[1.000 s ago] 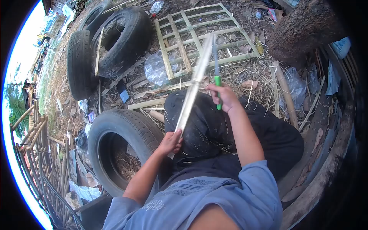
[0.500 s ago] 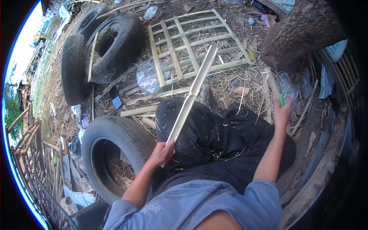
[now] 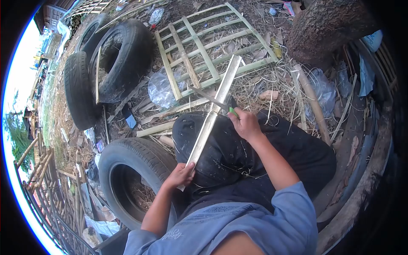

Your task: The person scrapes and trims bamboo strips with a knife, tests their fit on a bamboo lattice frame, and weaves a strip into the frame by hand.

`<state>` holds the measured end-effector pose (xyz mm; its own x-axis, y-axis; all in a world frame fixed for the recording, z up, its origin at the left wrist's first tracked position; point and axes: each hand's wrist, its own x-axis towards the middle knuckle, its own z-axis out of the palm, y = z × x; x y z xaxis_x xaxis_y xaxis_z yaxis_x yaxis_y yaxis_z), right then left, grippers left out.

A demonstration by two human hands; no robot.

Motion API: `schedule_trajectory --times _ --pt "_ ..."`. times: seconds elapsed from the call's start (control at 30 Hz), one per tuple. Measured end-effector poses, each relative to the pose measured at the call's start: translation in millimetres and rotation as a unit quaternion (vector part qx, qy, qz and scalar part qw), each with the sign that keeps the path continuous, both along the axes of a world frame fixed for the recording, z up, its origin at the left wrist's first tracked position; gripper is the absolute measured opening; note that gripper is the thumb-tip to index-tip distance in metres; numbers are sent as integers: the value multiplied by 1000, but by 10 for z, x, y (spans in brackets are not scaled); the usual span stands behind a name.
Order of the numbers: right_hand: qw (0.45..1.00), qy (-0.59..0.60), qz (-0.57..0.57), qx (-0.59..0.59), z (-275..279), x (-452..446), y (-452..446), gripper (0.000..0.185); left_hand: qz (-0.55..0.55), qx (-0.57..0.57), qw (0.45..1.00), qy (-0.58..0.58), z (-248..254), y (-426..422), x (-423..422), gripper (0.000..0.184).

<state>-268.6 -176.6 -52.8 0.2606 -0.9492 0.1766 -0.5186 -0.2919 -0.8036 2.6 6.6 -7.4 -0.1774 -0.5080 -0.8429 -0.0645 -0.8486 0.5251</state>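
Note:
A split bamboo strip [image 3: 203, 137] slants up and away across my dark-trousered knee, its hollow inner face toward me. My left hand [image 3: 181, 175] is closed around its near end. In my right hand [image 3: 246, 124] is a knife [image 3: 216, 102] with a green handle, fingers wrapped round it. The blade points left and lies across the strip close to its middle node; whether it is cutting in or only resting there I cannot tell.
A bamboo lattice [image 3: 208, 55] lies ahead on straw-littered ground. One tire [image 3: 131, 165] is beside my left leg, with several more tires [image 3: 123, 59] farther left. A tree trunk [image 3: 327, 32] rises at right, near a bamboo pole [image 3: 313, 102] and plastic bags [image 3: 323, 91].
My right hand has swung in from the far right, bringing the knife to the middle of the bamboo strip. My left hand keeps its hold; the view has shifted slightly.

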Motion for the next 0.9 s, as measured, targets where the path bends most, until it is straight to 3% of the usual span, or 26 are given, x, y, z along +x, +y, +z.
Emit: schedule_trajectory --times 0.07,0.1,0.17,0.23,0.3,0.4,0.5,0.57,0.63,0.7,0.8,0.9 --pt "998 31 23 -56 -207 35 -80 45 2 4 1000 -22 -13 -5 -15 52" --pt "998 29 24 -53 -260 5 -160 45 3 7 1000 -24 -8 -20 -37 52" --pt "988 133 79 -2 -358 -87 -384 48 15 12 999 -47 13 -36 -80 52" --pt "989 32 -138 34 -670 -272 -780 53 17 4 999 -38 -83 30 -40 50" --pt "956 46 -214 196 -435 -724 -1216 48 12 -39 999 -8 -115 69 -4 50" --pt "963 105 -228 101 -83 -1027 -1319 58 22 -38 997 -69 41 30 -119 49" --pt "983 -12 -162 86 161 -958 -966 67 29 -55 996 -68 -18 65 -158 47" --pt "989 -4 -124 74 125 -853 -742 67 30 -41 996 -71 35 54 -215 46" --pt "995 0 -82 58 204 -647 -534 64 10 -97 987 -127 59 78 -232 46" --pt "995 57 -13 86 485 -399 -364 58 -8 -135 979 -152 -1 165 -222 45" --pt "983 154 84 -60 419 -98 -236 53 -34 -204 941 -269 73 143 -366 42" --pt "968 212 133 -33 263 -73 -396 42 -63 -249 895 -366 92 141 -461 36"
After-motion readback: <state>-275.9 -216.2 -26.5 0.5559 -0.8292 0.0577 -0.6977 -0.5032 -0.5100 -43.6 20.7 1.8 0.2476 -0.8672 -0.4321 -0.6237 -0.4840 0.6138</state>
